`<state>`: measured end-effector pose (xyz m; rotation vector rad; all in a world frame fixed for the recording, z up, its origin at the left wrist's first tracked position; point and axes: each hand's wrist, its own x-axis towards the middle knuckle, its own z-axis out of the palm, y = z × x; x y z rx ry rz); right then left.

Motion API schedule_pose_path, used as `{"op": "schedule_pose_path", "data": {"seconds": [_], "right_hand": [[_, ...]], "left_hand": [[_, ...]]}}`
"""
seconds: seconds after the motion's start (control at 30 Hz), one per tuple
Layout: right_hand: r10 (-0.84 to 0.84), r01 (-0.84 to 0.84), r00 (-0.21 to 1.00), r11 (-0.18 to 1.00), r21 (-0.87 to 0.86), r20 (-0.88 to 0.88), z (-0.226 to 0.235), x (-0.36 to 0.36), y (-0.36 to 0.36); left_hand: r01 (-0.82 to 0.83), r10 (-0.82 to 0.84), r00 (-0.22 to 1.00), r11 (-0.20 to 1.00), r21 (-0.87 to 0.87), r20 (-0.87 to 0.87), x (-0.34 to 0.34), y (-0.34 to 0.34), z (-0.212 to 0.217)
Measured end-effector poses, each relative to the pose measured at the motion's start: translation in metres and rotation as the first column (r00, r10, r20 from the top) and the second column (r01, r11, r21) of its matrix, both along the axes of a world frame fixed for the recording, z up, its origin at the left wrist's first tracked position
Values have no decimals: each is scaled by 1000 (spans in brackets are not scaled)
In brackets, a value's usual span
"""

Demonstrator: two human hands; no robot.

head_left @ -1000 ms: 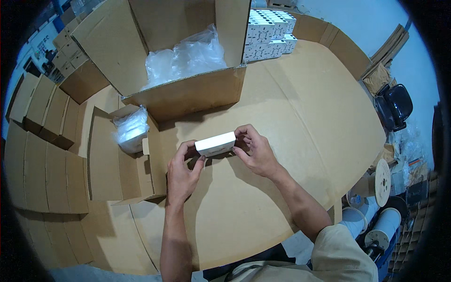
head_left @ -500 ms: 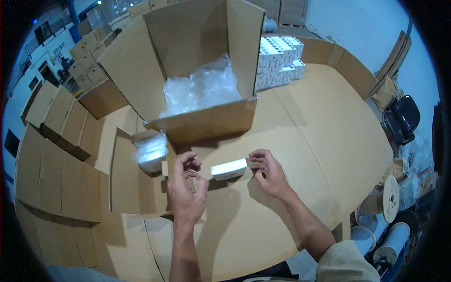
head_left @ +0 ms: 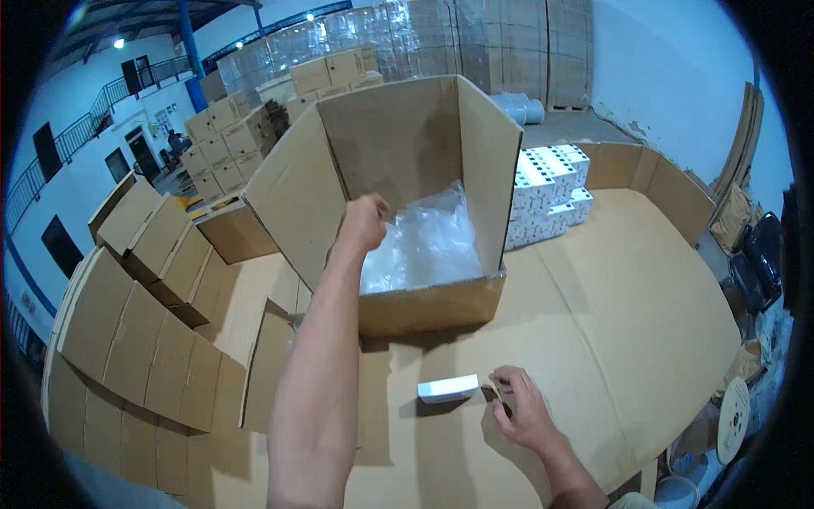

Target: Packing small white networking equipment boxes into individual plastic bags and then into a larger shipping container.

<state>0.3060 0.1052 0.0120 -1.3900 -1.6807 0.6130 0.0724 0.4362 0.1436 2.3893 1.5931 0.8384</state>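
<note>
1. Pale bluish wall point(head_left: 670, 93) right; white far wall point(head_left: 87, 191) left, with dark openings point(head_left: 61, 246).
2. Sloping railing point(head_left: 97, 121) and blue column point(head_left: 188, 38), upper left.
3. Small bright lamps point(head_left: 119, 43) overhead.
4. Grey floor point(head_left: 570, 129) beyond table; wrapped stacks point(head_left: 424, 38), brown cartons point(head_left: 229, 144) at back.
5. Brown-topped table point(head_left: 670, 271); black chair point(head_left: 763, 246) far right.

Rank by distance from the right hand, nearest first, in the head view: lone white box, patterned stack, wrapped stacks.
1. Lone white box, left of the right hand
2. Patterned stack, well ahead
3. Wrapped stacks, far background
</note>
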Motion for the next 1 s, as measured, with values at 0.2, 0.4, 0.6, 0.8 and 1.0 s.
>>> {"op": "schedule_pose_path", "data": {"seconds": [0.2,0.4,0.6,0.8,1.0], "right_hand": [[11,-9,1000,997,-81,23,-2,5,-2],[7,-5,998,999,-34,61,11,-1,0],[32,-29,991,999,-24,126,18,-2,0],[27,-25,997,999,-28,78,7,3,-3],[-20,20,1000,1000,-14,20,7,3,-5]], "left_hand": [[28,-37,961,999,-35,-275,-17,34,-26],[113,-162,790,986,-119,-591,-17,68,-28],[139,-177,913,982,-127,-369,-23,77,-6],[111,-117,988,992,-65,-100,-11,28,41],[216,-205,964,975,-49,167,-20,-3,78]]}}
